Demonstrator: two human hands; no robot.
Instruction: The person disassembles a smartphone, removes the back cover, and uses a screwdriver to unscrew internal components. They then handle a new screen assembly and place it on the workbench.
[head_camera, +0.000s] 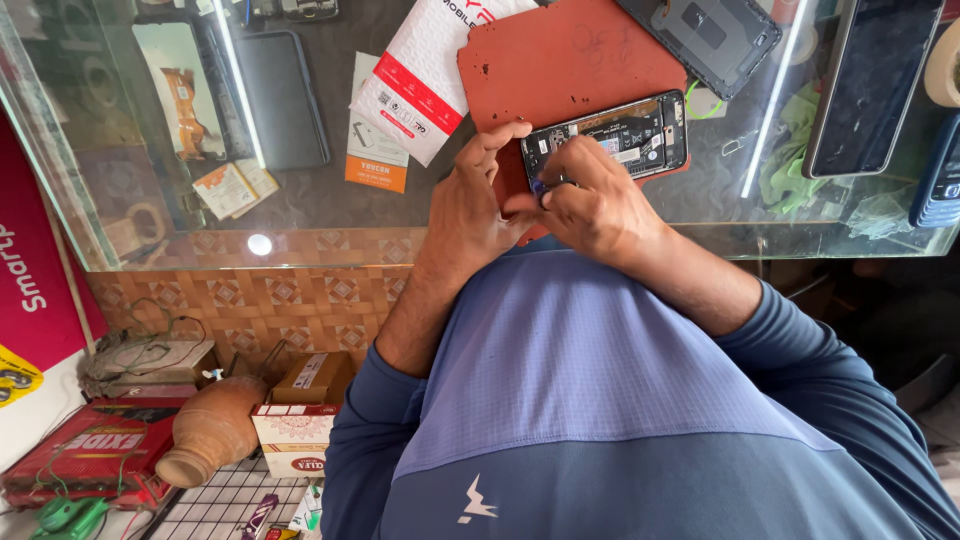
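Honestly, that opened phone (607, 138) on the red mat (560, 60) looks light but fragile; left hand (470, 205) steadies its edge, right hand (590, 200) fingers pinch a small blue-tipped tool (541, 186).

The desk (300, 190) is glossy glass, mirroring the lights. A matt, scuffed red mat (560, 60) lies on it. The opened phone (620, 135) shows bare metal and circuit parts.

Opened phone (625, 135) flat on red mat (570, 60)
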